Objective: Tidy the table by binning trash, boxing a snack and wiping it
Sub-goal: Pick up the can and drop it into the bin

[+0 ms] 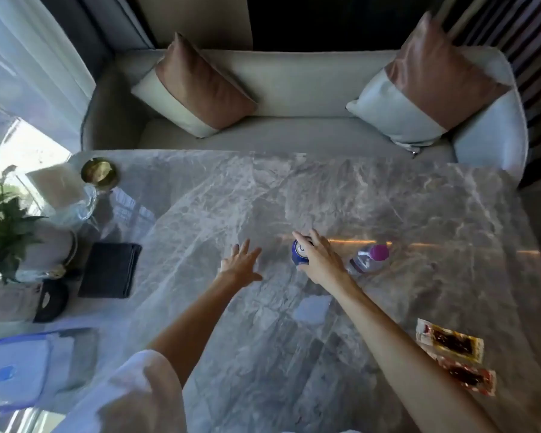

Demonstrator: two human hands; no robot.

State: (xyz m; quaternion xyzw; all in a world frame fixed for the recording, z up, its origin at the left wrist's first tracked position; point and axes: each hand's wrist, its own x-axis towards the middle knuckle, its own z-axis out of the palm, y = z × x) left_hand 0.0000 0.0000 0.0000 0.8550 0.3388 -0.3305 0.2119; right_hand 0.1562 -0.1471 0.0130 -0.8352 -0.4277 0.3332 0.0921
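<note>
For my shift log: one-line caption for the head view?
Right hand grips a blue can beside a lying bottle; left hand open on marble table.

A grey marble table (294,198) carries a blue can (299,253) and plastic bottle (370,259) mid-right. Two snack packets (453,354) lie near right; a dark folded cloth (110,270) and lidded box (16,370) sit left.
</note>
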